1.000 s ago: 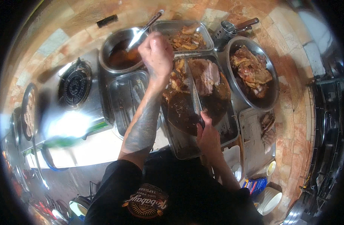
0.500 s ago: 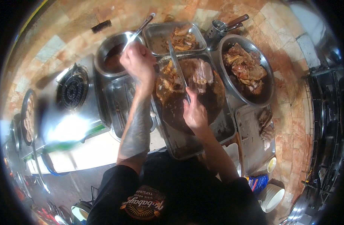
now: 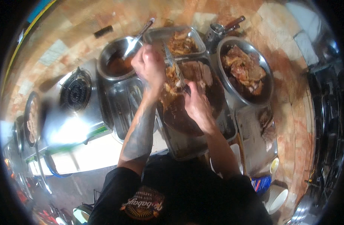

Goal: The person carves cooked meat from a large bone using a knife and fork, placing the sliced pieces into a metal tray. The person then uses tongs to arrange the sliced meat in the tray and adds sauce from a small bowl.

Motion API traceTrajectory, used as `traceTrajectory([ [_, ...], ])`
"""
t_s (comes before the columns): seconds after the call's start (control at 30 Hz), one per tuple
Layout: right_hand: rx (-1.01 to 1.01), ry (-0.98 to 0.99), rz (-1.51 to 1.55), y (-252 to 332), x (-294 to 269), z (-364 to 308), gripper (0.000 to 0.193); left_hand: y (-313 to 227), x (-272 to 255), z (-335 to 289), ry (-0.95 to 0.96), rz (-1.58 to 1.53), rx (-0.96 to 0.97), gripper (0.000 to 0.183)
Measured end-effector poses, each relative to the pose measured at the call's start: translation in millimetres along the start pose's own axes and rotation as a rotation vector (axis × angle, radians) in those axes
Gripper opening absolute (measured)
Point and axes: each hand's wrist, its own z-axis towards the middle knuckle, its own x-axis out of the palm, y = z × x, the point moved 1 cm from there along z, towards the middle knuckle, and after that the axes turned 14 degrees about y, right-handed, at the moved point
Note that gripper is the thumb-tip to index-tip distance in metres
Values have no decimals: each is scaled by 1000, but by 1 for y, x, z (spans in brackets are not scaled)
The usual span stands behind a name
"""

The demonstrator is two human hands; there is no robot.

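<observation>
My right hand (image 3: 199, 107) grips the handle of a long knife (image 3: 172, 62), whose blade points away from me over a round wooden chopping board (image 3: 183, 120). Browned meat pieces (image 3: 171, 84) lie by the blade on the board's left side. Farther right on the same board rests pale sliced meat (image 3: 197, 72). Raised over the board's far left edge, my left hand (image 3: 148, 67) is closed in a fist; what it holds, if anything, is hidden. The board sits in a metal tray (image 3: 181, 152).
Beyond the left hand stands a metal bowl (image 3: 104, 69) of dark liquid with a brown-handled utensil (image 3: 144, 28). A far tray (image 3: 155, 35) and a right-hand bowl (image 3: 270, 92) hold cooked meat. A stove burner (image 3: 77, 90) stands left; another tray (image 3: 250, 150) lies right.
My left fist has come a little right and nearer the knife. The knife has shifted slightly left, its blade now at the browned meat. The whole view has shifted slightly.
</observation>
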Motion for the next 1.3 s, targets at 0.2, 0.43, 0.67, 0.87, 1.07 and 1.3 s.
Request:
traceTrajectory([
  [0.2, -513, -611, 72, 3, -21, -13, 46, 7, -4, -2, 36, -47, 2, 38],
  [0.43, -39, 39, 82, -44, 28, -11, 45, -6, -15, -3, 58, 100, 68, 39],
  [0.67, -202, -41, 180, -60, 31, -10, 50, -12, -49, 3, -73, -349, -128, 37],
  [0.87, -368, -322, 33, -29, 24, -22, 47, 22, -30, 2, -48, -288, -68, 36],
  [1.07, -76, 39, 24, -29, 23, -24, 46, 14, -31, 6, -32, -225, -63, 34],
  [1.3, -157, 59, 1, -43, 16, -63, 50, 27, -35, 14, -84, -272, -109, 35],
])
